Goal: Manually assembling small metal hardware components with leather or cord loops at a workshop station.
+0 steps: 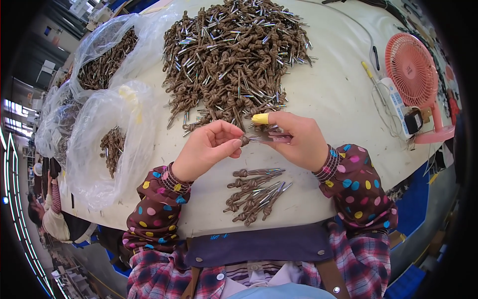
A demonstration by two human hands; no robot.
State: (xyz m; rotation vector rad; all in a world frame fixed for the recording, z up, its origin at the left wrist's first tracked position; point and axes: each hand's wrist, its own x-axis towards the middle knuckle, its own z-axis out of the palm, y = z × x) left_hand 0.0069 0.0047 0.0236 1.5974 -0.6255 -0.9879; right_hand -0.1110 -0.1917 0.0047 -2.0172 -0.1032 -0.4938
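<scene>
My left hand (211,148) pinches a brown knotted cord (244,140) between thumb and fingertips. Close beside it, my right hand (299,142) is closed on small thread snips (273,138), their metal tips reaching the cord's knot. Yellow tape wraps one digit of that hand. Below both hands lies a small group of knotted cords (256,194) with shiny metal tips, their knots mostly to the left. Just beyond my hands rises a big heap of similar brown cords (236,60), many with silvery ends.
Clear plastic bags (107,149) holding more cords stand at the left of the pale table (338,94). To the right are a pink fan (411,70), a white power strip (396,104) with a black plug, and a yellow-handled tool (367,70). Another person (52,214) sits far left.
</scene>
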